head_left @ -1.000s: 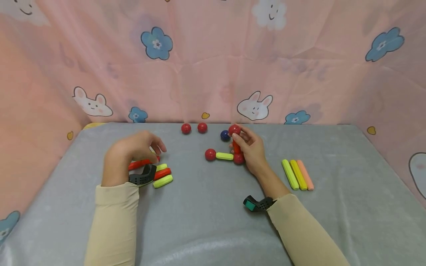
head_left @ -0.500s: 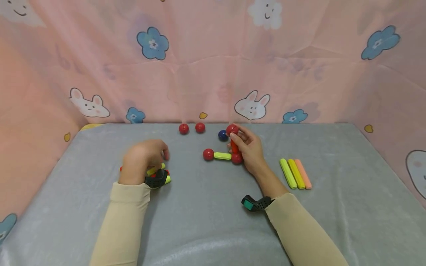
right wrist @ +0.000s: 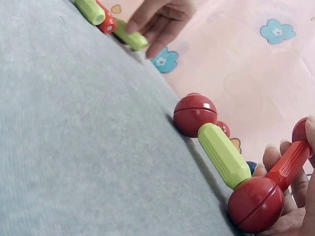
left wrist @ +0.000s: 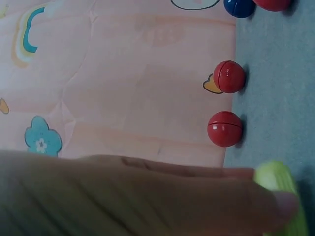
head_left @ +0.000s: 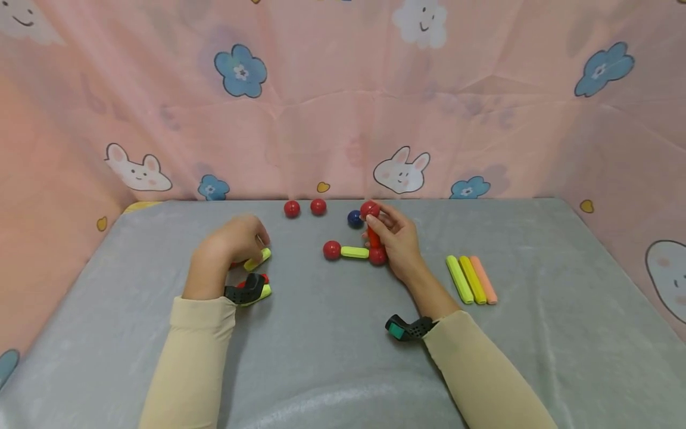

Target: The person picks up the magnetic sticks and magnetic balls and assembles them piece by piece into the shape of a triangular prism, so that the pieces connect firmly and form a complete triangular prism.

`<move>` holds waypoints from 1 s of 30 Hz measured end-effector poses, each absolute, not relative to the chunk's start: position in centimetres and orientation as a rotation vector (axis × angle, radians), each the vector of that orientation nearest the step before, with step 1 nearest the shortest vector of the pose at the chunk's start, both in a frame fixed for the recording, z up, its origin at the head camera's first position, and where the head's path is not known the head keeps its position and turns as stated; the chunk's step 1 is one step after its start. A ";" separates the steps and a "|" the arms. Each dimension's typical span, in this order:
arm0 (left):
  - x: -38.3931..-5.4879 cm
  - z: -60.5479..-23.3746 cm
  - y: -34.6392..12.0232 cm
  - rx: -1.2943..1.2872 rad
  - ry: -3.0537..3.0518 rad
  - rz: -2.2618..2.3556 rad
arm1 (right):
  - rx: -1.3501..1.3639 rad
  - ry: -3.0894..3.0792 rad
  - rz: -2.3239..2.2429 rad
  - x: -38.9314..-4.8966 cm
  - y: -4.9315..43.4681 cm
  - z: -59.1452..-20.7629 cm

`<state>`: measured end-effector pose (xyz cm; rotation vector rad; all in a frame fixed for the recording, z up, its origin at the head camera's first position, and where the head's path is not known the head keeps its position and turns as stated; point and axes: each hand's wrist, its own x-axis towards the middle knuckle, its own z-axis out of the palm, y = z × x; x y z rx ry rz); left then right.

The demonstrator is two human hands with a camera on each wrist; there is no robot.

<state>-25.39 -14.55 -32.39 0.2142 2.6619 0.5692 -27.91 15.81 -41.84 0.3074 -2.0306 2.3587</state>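
My left hand [head_left: 230, 244] pinches a yellow-green magnetic rod [head_left: 258, 260] between thumb and fingers, at the left of the table. The same rod [left wrist: 280, 191] shows at the fingertips in the left wrist view. Beneath that wrist lie a red rod and another yellow-green rod [head_left: 264, 291], partly hidden. My right hand [head_left: 402, 241] holds a red rod [right wrist: 290, 164] that slants up from one red ball [right wrist: 256, 204] to another red ball [head_left: 370, 209]. A yellow-green rod [head_left: 355, 252] joins the lower ball to a further red ball [head_left: 331, 250] on its left.
Two loose red balls [head_left: 292, 208] stand near the table's back edge. A dark blue ball [head_left: 355, 219] sits just left of my right hand's fingers. On the right lie a yellow-green, a yellow and a pink rod [head_left: 483, 280] side by side. A pink patterned curtain [head_left: 321, 107] hangs behind.
My left hand came right and nearer over the rods, then drew back slightly, now with a yellow-green rod pinched apart from the others. My right hand keeps its hold; the head view shifts slightly.
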 end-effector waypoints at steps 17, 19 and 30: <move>-27.3 -34.2 -13.5 0.345 2.700 1.114 | 0.298 -2.043 2.369 -27.7 15.9 -41.7; -27.5 -34.5 -12.6 0.352 2.681 1.243 | 0.302 -2.045 2.367 -27.7 15.9 -41.7; -27.7 -35.6 -8.5 0.433 2.609 1.472 | 0.310 -2.006 2.400 -27.9 15.8 -41.7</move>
